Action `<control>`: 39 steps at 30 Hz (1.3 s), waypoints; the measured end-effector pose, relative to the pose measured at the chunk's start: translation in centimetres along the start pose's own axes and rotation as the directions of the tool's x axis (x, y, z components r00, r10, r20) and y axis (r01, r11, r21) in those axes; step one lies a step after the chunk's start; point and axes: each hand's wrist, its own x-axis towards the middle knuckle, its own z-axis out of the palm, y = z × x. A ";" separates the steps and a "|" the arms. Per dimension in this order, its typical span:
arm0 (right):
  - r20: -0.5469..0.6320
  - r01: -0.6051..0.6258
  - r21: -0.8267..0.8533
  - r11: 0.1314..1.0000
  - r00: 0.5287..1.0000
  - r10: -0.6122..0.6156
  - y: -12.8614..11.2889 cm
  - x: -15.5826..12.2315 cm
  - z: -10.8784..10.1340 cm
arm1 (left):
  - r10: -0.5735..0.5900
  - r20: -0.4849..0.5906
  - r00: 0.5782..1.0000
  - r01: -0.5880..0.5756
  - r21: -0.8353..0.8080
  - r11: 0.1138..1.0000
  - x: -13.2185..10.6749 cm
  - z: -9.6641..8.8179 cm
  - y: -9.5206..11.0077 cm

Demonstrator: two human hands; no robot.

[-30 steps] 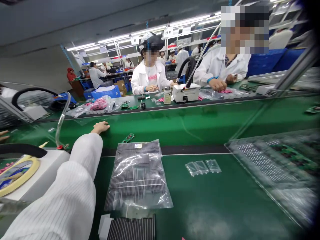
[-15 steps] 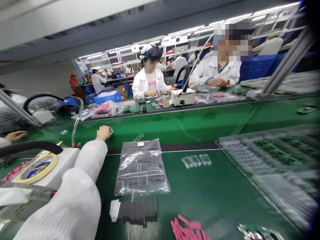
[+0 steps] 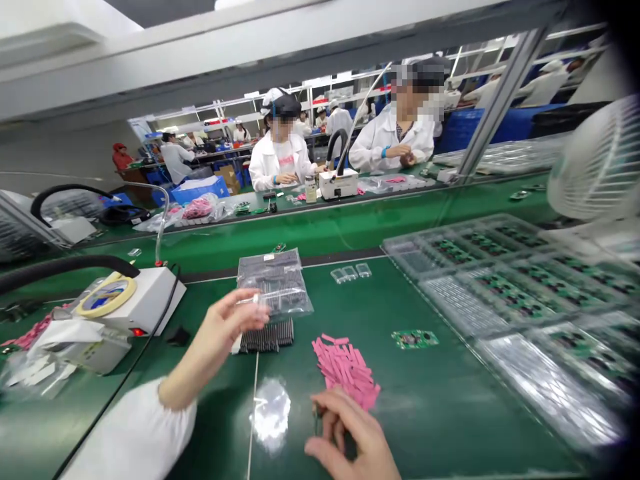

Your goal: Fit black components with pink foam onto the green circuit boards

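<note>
My left hand (image 3: 227, 327) is raised over the green mat, thumb and fingers pinched on a small clear piece (image 3: 255, 300). It hovers in front of a bag of black parts (image 3: 274, 279) and a loose stack of black strips (image 3: 267, 337). My right hand (image 3: 350, 433) rests low at the near edge with its fingers curled around a thin dark tool (image 3: 316, 421). A pile of pink strips (image 3: 345, 367) lies just beyond that hand. A small green circuit board (image 3: 414, 339) lies to the right of the pile.
Clear trays of circuit boards (image 3: 500, 280) fill the right side, with a white fan (image 3: 597, 160) behind them. A white machine with a tape roll (image 3: 127, 303) stands at the left. Three small clear pieces (image 3: 350, 272) lie near the conveyor belt (image 3: 325, 230). Co-workers in white coats (image 3: 277, 163) sit across it.
My left hand has come back from the conveyor belt to the mat, now pinching a small clear piece. The view has tipped down, and my right hand has come into sight.
</note>
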 end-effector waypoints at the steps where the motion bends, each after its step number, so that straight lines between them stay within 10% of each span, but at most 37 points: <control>1: -0.024 -0.005 0.063 0.998 1.000 0.007 -0.2 0.1 0.0 | -0.078 0.031 0.996 0.083 -0.176 0.981 -2.6 1.1 -0.4; 5: -0.122 -0.013 0.252 0.968 0.992 0.045 -1.9 0.5 -0.8 | -0.307 0.154 0.939 0.338 -0.578 0.743 -9.2 4.6 -2.3; 10: -0.104 0.022 0.268 0.963 0.995 0.006 -2.7 1.0 -1.8 | -0.355 0.214 0.910 0.399 -0.687 0.608 -11.9 7.4 -3.8; 34: 0.096 -0.068 -0.101 0.993 0.992 0.078 -4.3 0.0 -2.7 | -0.263 0.325 0.908 0.415 -0.625 0.661 -12.5 8.9 -5.1; 39: -0.113 0.007 -0.210 0.978 0.993 -0.032 -3.1 0.8 -5.0 | -0.278 0.330 0.902 0.430 -0.638 0.638 -12.3 8.8 -5.2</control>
